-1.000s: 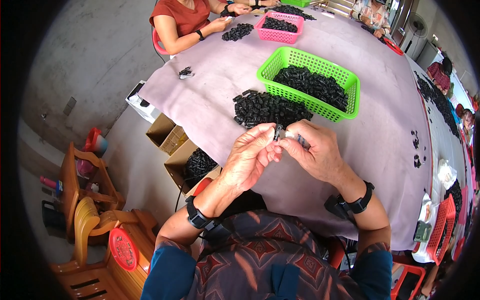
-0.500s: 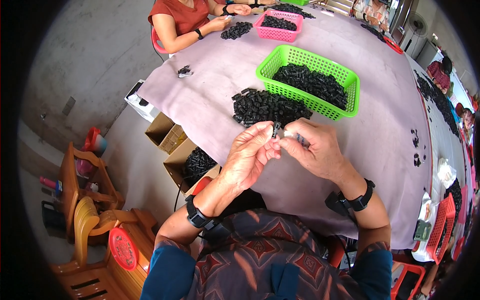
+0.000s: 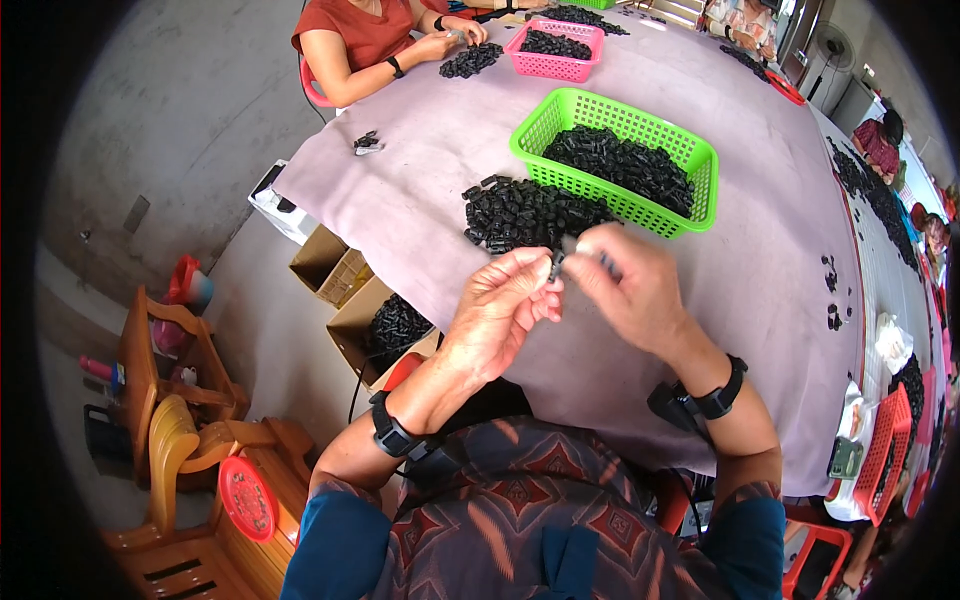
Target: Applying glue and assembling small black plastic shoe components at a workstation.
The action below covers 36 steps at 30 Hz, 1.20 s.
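My left hand [image 3: 500, 310] pinches a small black plastic part [image 3: 556, 262] between thumb and fingertips, above the near part of the table. Close beside it on the right is my right hand [image 3: 635, 290], smeared by motion, its fingers curled round a small pale tool [image 3: 608, 265] whose kind I cannot make out. Just beyond both hands lies a heap of black plastic parts [image 3: 530, 212]. It touches the near side of a bright green basket [image 3: 650, 217], which holds many more such parts.
A pinkish cloth covers the table [image 3: 400, 195]. Farther off stands a pink basket [image 3: 535, 65], near a co-worker in a red top [image 3: 345, 45]. Cardboard boxes [image 3: 350, 325] sit on the floor at left, beside a wooden chair [image 3: 190, 430]. A red basket [image 3: 885, 450] is at right.
My right hand has tilted and shifted slightly upward, its fingers now blurred. The black part in my left hand sits a little lower. The co-worker's hands have moved toward their small heap.
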### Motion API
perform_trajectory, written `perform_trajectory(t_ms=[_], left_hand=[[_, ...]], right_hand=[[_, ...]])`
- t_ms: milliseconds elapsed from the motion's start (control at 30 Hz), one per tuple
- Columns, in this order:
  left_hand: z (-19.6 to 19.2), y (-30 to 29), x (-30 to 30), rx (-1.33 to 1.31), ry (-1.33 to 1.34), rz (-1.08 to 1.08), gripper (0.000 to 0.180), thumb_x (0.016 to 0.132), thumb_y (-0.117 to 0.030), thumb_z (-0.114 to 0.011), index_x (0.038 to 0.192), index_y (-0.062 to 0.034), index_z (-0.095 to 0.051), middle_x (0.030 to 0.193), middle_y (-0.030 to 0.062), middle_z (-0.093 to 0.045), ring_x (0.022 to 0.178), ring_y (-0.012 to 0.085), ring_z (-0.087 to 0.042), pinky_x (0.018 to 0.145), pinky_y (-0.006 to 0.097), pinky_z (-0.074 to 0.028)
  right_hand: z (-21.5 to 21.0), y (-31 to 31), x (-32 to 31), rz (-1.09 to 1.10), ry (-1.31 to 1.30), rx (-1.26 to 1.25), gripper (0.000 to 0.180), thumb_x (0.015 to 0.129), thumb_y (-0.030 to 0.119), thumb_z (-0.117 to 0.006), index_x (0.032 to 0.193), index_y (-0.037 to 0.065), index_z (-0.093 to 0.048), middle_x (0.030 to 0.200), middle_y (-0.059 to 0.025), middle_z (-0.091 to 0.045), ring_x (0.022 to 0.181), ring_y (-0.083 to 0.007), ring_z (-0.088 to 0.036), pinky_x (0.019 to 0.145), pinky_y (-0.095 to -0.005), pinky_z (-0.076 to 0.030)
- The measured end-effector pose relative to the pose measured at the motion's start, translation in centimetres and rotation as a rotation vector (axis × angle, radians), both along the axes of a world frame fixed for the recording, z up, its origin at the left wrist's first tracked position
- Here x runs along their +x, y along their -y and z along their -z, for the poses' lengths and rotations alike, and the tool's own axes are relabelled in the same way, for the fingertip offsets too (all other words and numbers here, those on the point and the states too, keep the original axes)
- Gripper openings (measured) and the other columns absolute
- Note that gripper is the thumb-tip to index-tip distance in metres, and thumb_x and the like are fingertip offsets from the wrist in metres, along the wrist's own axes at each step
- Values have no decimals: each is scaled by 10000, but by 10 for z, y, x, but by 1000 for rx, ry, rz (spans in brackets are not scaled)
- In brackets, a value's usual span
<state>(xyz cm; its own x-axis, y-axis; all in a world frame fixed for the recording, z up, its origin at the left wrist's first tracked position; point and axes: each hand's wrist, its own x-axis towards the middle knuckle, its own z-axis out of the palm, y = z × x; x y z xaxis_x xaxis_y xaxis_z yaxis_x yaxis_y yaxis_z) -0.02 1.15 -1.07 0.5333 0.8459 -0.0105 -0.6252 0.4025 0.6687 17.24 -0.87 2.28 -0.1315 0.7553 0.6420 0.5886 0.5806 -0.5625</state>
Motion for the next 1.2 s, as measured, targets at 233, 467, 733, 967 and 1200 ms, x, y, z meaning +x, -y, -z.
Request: perform_trajectory(t_ms=[233,467,733,967,1200], left_hand=[[0,4,5,-45,-29,-2,165,909,-130,-584,1047,-40,-588,790,55,-585,722,156,-557,640,294,-506],[0,6,6,-40,-11,3,165,923,-132,-560,1066,-52,-584,832,37,-604,730,131,-560,668,290,-510],[6,4,7,-58,-21,46,155,926,-132,-554,1047,-39,-581,828,23,-585,727,115,-531,664,274,-491],[4,3,6,-77,-19,141,166,928,-196,-559,985,-41,-575,804,-3,-549,723,93,-474,641,249,-433],[-4,4,7,-107,34,132,174,936,-216,-548,1007,-58,-556,809,-16,-552,723,94,-486,638,249,-434]], right_hand=[[1,-12,22,-12,-287,-213,145,850,140,-654,856,10,-593,634,20,-478,575,-53,-408,514,-219,-360],[3,-3,0,-180,-237,-136,196,764,89,-735,893,16,-607,742,-11,-514,614,-65,-452,530,-229,-372],[15,-4,-5,-140,-274,-179,131,820,85,-677,812,-15,-594,702,-43,-500,597,-91,-470,529,-255,-384],[18,-4,-6,-166,-417,-227,142,861,68,-632,771,-17,-562,665,-19,-496,597,-66,-463,534,-247,-393],[14,-4,-6,-178,-318,-166,103,800,50,-685,824,6,-595,701,1,-478,602,-59,-436,541,-233,-388]])
